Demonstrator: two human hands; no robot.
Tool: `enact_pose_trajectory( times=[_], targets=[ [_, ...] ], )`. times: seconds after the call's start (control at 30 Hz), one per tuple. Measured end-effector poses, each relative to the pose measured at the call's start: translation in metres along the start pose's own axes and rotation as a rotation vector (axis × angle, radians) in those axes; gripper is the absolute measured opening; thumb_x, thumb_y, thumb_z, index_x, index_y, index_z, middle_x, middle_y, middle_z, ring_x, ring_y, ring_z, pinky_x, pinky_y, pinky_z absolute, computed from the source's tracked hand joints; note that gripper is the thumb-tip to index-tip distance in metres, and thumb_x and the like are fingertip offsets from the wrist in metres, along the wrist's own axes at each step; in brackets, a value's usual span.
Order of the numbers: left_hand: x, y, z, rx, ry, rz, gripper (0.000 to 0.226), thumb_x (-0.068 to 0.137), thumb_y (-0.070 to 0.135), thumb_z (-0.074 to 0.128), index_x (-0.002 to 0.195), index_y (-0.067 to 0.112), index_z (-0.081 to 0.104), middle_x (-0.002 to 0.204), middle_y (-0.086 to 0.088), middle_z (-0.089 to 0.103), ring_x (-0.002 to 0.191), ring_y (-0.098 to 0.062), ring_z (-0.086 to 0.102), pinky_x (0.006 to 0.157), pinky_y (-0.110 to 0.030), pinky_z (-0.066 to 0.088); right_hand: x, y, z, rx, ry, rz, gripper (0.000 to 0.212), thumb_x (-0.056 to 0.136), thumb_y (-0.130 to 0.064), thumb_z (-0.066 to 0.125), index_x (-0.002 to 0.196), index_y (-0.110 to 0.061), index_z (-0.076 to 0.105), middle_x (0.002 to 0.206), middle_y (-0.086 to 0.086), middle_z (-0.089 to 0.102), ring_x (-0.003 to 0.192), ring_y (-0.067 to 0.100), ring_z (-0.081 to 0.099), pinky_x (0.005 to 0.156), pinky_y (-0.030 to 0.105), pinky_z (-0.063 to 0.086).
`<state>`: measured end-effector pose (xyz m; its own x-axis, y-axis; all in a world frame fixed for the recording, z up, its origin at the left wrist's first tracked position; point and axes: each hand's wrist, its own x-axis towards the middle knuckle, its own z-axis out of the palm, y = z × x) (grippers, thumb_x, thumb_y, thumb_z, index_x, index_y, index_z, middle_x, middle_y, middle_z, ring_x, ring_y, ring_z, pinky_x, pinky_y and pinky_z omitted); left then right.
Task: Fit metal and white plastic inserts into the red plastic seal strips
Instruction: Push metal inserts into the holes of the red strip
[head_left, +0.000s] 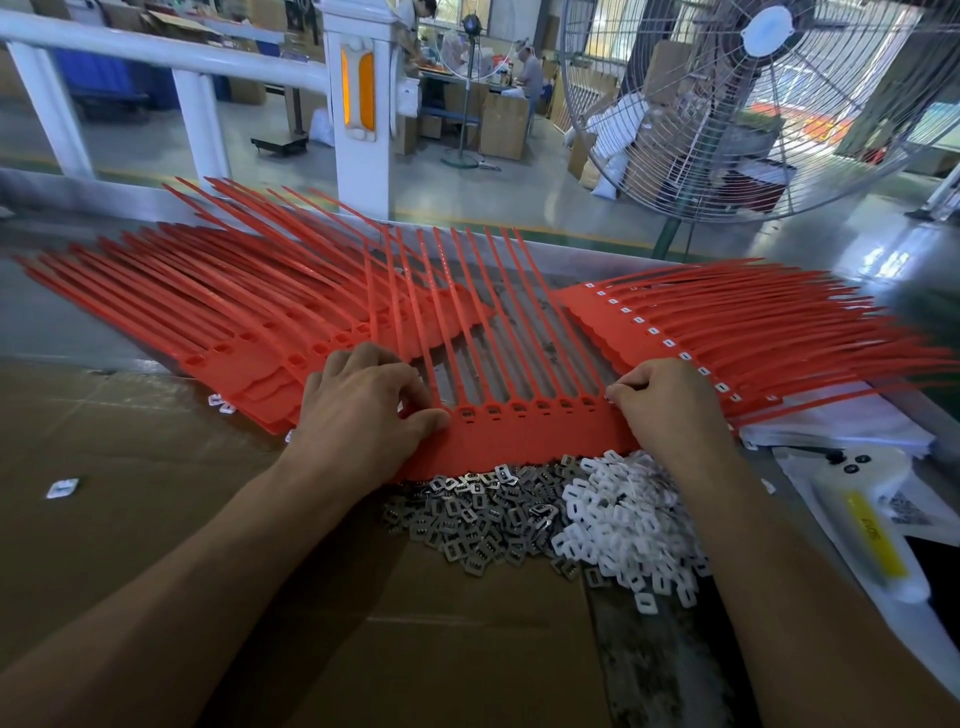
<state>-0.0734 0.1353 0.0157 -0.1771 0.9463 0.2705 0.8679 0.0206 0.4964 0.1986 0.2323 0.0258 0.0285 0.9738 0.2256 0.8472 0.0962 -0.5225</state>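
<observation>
On the red seal strip (524, 436), left hand (363, 405) and right hand (670, 400), fingers curled

Workshop floor beyond the bench

A large caged fan (769, 104) stands right; white railing (156, 57), cardboard boxes (501, 124) and glossy grey floor (291, 156) lie behind.

Bright red everywhere: the seal strips (524, 431) under the hands glow orange-red, and so does the fanned pile on the left (218, 312). The red stack on the right (727, 332) carries a row of small white squares along its heads. Below, a heap of dull silver-grey metal inserts (483, 525) sits beside a heap of plain white plastic inserts (623, 525). Brown cardboard (130, 467) underneath, a yellow label on a white tool (878, 540), and a pale grey fan (753, 98) behind.
</observation>
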Motion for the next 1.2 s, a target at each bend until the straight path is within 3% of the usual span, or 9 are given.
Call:
enact_pose_trajectory(
  times=[0.33, 0.5, 0.6, 0.7, 0.8, 0.9, 1.0, 1.2],
  targets=[
    [0.0, -0.001, 0.001, -0.004, 0.005, 0.004, 0.017, 0.083, 0.055, 0.072, 0.091, 0.041, 0.069, 0.119, 0.017, 0.047, 0.118, -0.009, 0.035, 0.097, -0.03, 0.021, 0.001, 0.002, 0.002, 0.048, 0.023, 0.01, 0.011, 0.094, -0.024, 0.074, 0.09, -0.015, 0.079, 0.078, -0.001, 0.072, 0.073, 0.009, 0.063, 0.071, 0.034, 0.052],
    [0.0, 0.0, 0.0, -0.007, -0.002, -0.001, 0.016, 0.083, 0.056, 0.072, 0.088, 0.042, 0.067, 0.121, 0.017, 0.047, 0.121, -0.011, 0.036, 0.098, -0.03, 0.022, 0.001, 0.001, -0.001, 0.041, 0.006, -0.007, 0.014, 0.098, -0.02, 0.067, 0.094, -0.014, 0.079, 0.09, 0.002, 0.074, 0.081, 0.015, 0.064, 0.073, 0.032, 0.046],
    [0.0, 0.0, 0.0, -0.002, -0.002, -0.002, 0.018, 0.083, 0.056, 0.072, 0.089, 0.04, 0.068, 0.123, 0.016, 0.048, 0.122, -0.012, 0.036, 0.101, -0.032, 0.023, -0.003, -0.006, -0.011, 0.06, 0.0, -0.079, 0.013, 0.098, -0.022, 0.067, 0.094, -0.018, 0.079, 0.089, -0.006, 0.073, 0.084, 0.011, 0.064, 0.072, 0.029, 0.042],
    [0.0, 0.0, 0.001, -0.007, 0.0, -0.003, 0.017, 0.083, 0.057, 0.072, 0.088, 0.041, 0.068, 0.124, 0.016, 0.048, 0.121, -0.012, 0.037, 0.1, -0.031, 0.023, -0.011, -0.013, -0.028, 0.089, -0.135, -0.13, 0.009, 0.093, -0.033, 0.073, 0.085, -0.03, 0.077, 0.083, -0.015, 0.071, 0.08, 0.001, 0.063, 0.066, 0.024, 0.041],
    [0.001, 0.0, 0.001, -0.008, 0.004, -0.002, 0.017, 0.083, 0.056, 0.072, 0.087, 0.041, 0.066, 0.122, 0.016, 0.048, 0.121, -0.012, 0.037, 0.099, -0.03, 0.023, -0.019, -0.017, -0.046, 0.062, -0.438, -0.18, 0.008, 0.084, -0.042, 0.082, 0.081, -0.035, 0.078, 0.083, -0.015, 0.075, 0.078, 0.0, 0.068, 0.07, 0.028, 0.046],
    [0.001, 0.0, 0.002, -0.006, 0.008, 0.001, 0.017, 0.083, 0.057, 0.072, 0.086, 0.042, 0.066, 0.121, 0.017, 0.048, 0.121, -0.012, 0.037, 0.098, -0.03, 0.022, -0.024, -0.018, -0.054, 0.032, -0.662, -0.22, 0.017, 0.076, -0.039, 0.09, 0.087, -0.033, 0.078, 0.083, -0.009, 0.076, 0.075, 0.007, 0.071, 0.073, 0.031, 0.054],
    [0.001, 0.0, 0.002, -0.001, 0.007, 0.001, 0.016, 0.083, 0.057, 0.072, 0.085, 0.043, 0.065, 0.121, 0.017, 0.047, 0.121, -0.012, 0.036, 0.097, -0.03, 0.021, -0.026, -0.019, -0.053, 0.019, -0.703, -0.247, 0.026, 0.072, -0.037, 0.093, 0.093, -0.037, 0.077, 0.088, -0.008, 0.075, 0.075, 0.007, 0.07, 0.069, 0.026, 0.05],
    [0.001, 0.0, 0.002, 0.001, 0.004, 0.008, 0.016, 0.083, 0.057, 0.072, 0.086, 0.042, 0.065, 0.122, 0.017, 0.048, 0.121, -0.012, 0.036, 0.098, -0.03, 0.022, -0.027, -0.022, -0.049, 0.024, -0.728, -0.276, 0.011, 0.085, -0.024, 0.085, 0.087, -0.032, 0.078, 0.081, -0.011, 0.077, 0.07, 0.003, 0.069, 0.067, 0.023, 0.047]
  ],
)
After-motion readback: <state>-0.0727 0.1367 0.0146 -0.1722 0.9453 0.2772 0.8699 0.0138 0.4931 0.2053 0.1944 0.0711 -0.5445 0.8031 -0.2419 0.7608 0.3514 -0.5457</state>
